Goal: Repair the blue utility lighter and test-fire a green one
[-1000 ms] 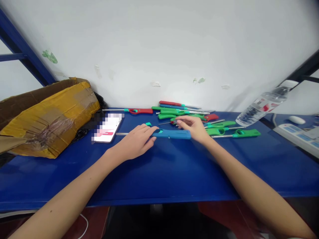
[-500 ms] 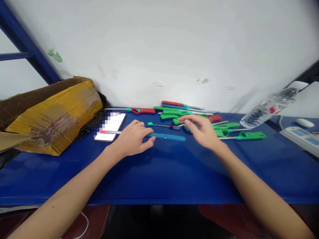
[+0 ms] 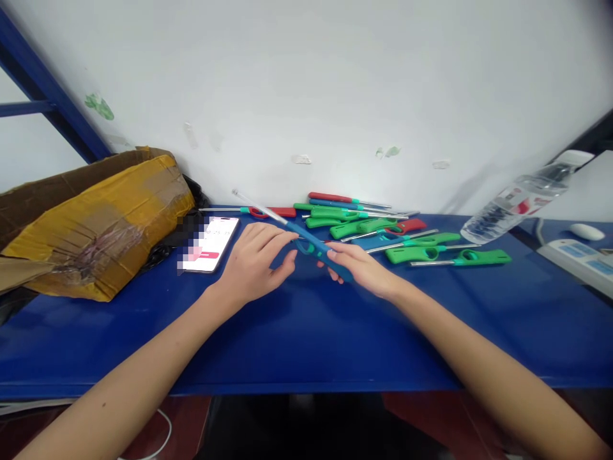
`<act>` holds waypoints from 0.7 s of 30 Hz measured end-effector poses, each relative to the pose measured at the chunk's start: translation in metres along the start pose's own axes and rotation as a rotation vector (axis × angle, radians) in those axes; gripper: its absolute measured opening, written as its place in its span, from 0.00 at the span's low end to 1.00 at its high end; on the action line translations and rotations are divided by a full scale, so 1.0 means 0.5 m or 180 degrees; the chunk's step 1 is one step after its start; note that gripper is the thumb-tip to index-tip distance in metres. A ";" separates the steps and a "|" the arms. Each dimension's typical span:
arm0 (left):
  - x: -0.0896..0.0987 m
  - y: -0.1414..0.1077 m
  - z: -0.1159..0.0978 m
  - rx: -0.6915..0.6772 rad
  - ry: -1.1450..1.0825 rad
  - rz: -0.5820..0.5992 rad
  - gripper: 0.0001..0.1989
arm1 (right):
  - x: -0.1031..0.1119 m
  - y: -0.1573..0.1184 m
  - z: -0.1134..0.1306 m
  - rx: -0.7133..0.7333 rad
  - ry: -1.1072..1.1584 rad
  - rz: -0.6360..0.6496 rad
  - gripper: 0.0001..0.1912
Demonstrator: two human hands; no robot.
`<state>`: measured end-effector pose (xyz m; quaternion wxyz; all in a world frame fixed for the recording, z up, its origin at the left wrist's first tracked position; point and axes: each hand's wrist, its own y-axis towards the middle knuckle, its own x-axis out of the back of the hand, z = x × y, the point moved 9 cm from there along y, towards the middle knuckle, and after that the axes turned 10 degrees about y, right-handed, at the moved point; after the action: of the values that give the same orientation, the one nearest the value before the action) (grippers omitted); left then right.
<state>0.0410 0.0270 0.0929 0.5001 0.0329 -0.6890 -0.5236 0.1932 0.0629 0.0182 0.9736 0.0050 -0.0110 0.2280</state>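
A blue long-necked gas lighter (image 3: 313, 246) is tilted above the table, its metal tube pointing up and to the left. Its handle end lies in my right hand (image 3: 361, 265), with the fingers wrapped round it. My left hand (image 3: 256, 259) is beside the trigger guard; thumb and forefinger stand apart, and the fingertips are at or very close to the lighter. Whether they touch it I cannot tell. Behind lie several green lighters (image 3: 421, 254), and a red lighter (image 3: 272, 211) rests further left. A thin metal shaft shows partly behind the held lighter, mostly hidden.
A phone (image 3: 215, 246) with a lit screen lies left of my left hand. Further left is a taped cardboard box (image 3: 100, 223). A water bottle (image 3: 520, 201) leans at the right, near a white device (image 3: 582, 262). The blue table (image 3: 306, 345) meets a white wall (image 3: 306, 96).
The blue lighter has been lifted off the table and tilted. My right hand came left from the pile and took its handle; my left hand let go of it.
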 end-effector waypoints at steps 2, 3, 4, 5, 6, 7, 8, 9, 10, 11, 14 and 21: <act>-0.001 -0.003 0.015 0.0385 -0.0136 -0.0082 0.07 | 0.004 0.004 -0.006 -0.0110 0.0687 -0.0130 0.15; -0.009 -0.006 0.025 0.0624 -0.0247 -0.0044 0.07 | 0.004 0.005 -0.009 -0.0137 0.0922 -0.0199 0.15; -0.022 -0.011 0.036 0.0877 -0.0408 0.0036 0.08 | 0.004 0.006 -0.012 -0.0150 0.1063 -0.0255 0.16; -0.038 -0.016 0.046 0.1120 -0.0643 0.0148 0.10 | 0.001 0.006 -0.014 -0.0164 0.1101 -0.0266 0.17; -0.058 -0.022 0.054 0.1353 -0.0954 0.0284 0.12 | -0.005 0.005 -0.017 -0.0187 0.1056 -0.0231 0.18; -0.078 -0.027 0.059 0.1559 -0.1309 0.0431 0.14 | -0.013 0.004 -0.020 -0.0218 0.0961 -0.0146 0.20; -0.098 -0.033 0.061 0.1738 -0.1692 0.0580 0.16 | -0.023 0.002 -0.023 -0.0250 0.0854 -0.0017 0.21; -0.115 -0.039 0.061 0.1899 -0.2056 0.0720 0.17 | -0.034 -0.001 -0.025 -0.0283 0.0759 0.0131 0.23; -0.129 -0.043 0.059 0.2034 -0.2379 0.0847 0.17 | -0.045 -0.005 -0.026 -0.0312 0.0685 0.0285 0.23; -0.140 -0.047 0.057 0.2150 -0.2653 0.0950 0.17 | -0.054 -0.009 -0.026 -0.0340 0.0624 0.0428 0.23; -0.151 -0.053 0.053 0.2405 -0.3123 0.1084 0.17 | -0.066 -0.019 -0.020 -0.0298 0.0372 0.0667 0.21; -0.150 -0.049 0.052 0.2338 -0.3224 0.1160 0.16 | -0.059 -0.021 0.000 0.0358 -0.1142 0.0679 0.14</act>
<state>0.0477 0.0765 0.0266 0.1504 -0.1665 -0.9681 -0.1116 0.1717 0.0403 0.0173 0.9246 0.0987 -0.1719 0.3254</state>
